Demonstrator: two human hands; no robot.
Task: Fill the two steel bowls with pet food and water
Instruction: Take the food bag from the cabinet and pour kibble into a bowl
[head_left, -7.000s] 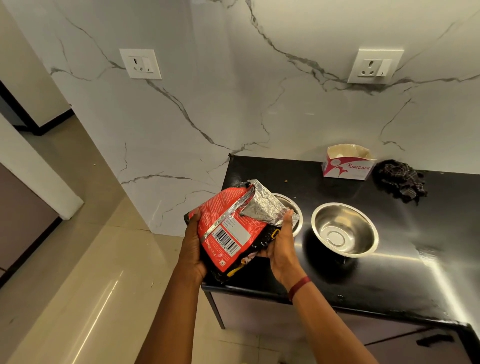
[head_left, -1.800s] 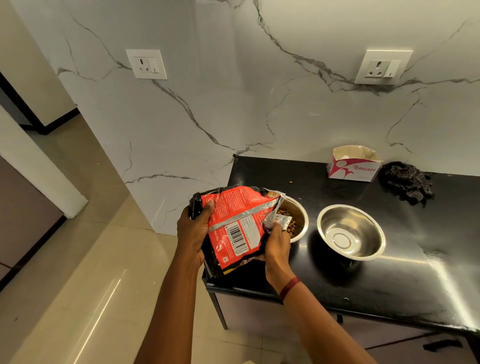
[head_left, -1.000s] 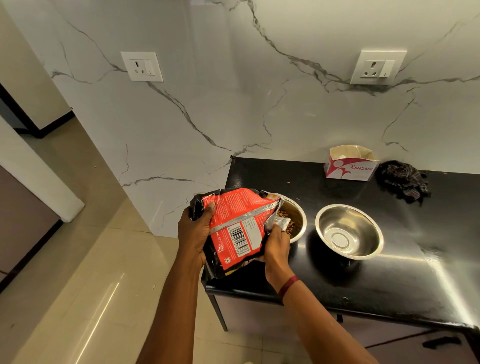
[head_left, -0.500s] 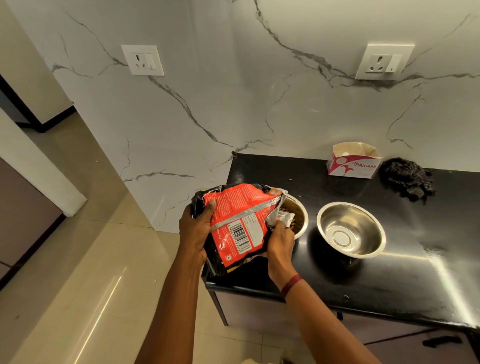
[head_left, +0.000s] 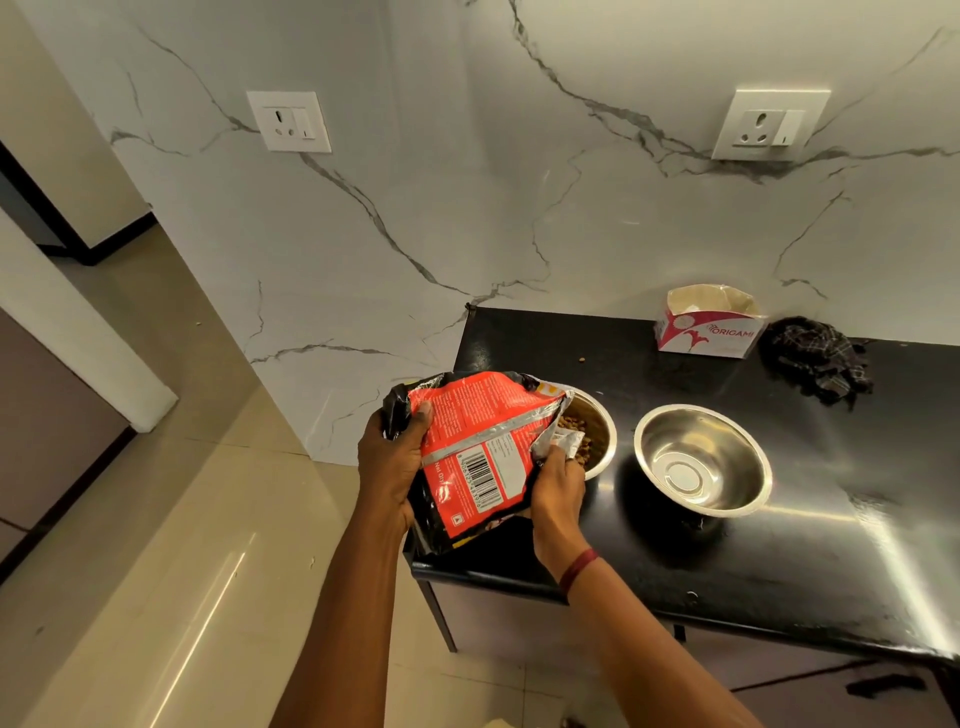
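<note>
Both hands hold a red pet food bag tipped over the left steel bowl.

The left hand (head_left: 390, 465) grips the bag (head_left: 478, 457) by its dark upper-left corner, thumb on the front, while the right hand (head_left: 555, 488) pinches the silver edge by the bag's opening, which points into the left bowl (head_left: 597, 441). That bowl sits at the counter's (head_left: 831, 545) left end and has brown kibble (head_left: 574, 428) in it; how full it is I cannot tell, since the bag covers part of it. The right bowl (head_left: 702, 460) stands just beside it, apart from the bag, and looks dry. Near the wall sit a small open carton (head_left: 707, 323) and a dark crumpled cloth (head_left: 816, 358).
</note>
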